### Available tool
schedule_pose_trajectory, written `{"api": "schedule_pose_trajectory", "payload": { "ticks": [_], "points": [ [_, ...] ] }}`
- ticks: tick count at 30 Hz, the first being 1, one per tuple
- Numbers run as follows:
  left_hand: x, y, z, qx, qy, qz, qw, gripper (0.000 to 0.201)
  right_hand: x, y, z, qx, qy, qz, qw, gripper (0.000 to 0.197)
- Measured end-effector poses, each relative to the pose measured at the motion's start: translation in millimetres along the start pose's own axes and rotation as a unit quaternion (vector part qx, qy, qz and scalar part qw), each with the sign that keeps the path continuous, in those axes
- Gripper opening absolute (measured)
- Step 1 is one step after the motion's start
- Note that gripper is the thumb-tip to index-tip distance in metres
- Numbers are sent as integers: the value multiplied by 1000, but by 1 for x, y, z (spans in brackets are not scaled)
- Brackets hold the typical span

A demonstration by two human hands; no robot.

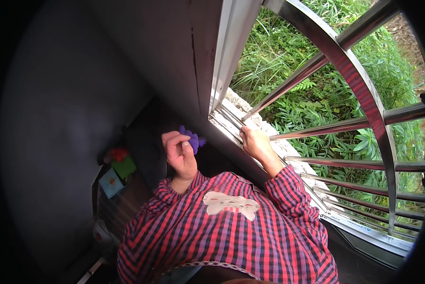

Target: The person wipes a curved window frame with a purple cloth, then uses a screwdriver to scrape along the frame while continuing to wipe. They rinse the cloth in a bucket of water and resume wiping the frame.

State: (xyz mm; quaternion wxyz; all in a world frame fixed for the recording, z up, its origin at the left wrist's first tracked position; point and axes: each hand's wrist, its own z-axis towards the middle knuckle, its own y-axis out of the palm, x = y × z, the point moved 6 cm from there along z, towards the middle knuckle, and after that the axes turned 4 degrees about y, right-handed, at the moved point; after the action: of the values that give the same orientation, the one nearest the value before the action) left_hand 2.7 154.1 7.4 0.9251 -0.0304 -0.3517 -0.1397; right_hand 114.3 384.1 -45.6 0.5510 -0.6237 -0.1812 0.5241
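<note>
My left hand [181, 154] is raised in front of my chest, its fingers curled round a soft-looking purple thing [191, 140] with knobbly ends, perhaps a cloth. Most of it is covered by my fingers. At the open window, my right hand [258, 144] reaches down onto the sill, fingers bent and closed at the metal window track [230, 124]. Whatever those fingertips grip, if anything, is hidden. Both forearms are in red and dark checked sleeves.
Metal bars [321, 128] and a curved flat band [359, 71] stand outside the window, with green plants beyond. A dark wall edge [193, 71] rises left of the frame. Lower left, a green object [124, 166] and a light blue packet [110, 183] lie in shadow.
</note>
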Motion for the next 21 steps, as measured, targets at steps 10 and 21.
{"api": "schedule_pose_trajectory", "payload": {
  "ticks": [10, 21],
  "points": [
    [-62, 31, -20, -67, -102, -10, 992, 14, -4, 18, -28, 134, -77, 198, 968, 25],
    [-66, 46, -41, -141, -147, 27, 979, 15, -14, 29, -61, -127, 281, 582, 752, 31]
  ]
}}
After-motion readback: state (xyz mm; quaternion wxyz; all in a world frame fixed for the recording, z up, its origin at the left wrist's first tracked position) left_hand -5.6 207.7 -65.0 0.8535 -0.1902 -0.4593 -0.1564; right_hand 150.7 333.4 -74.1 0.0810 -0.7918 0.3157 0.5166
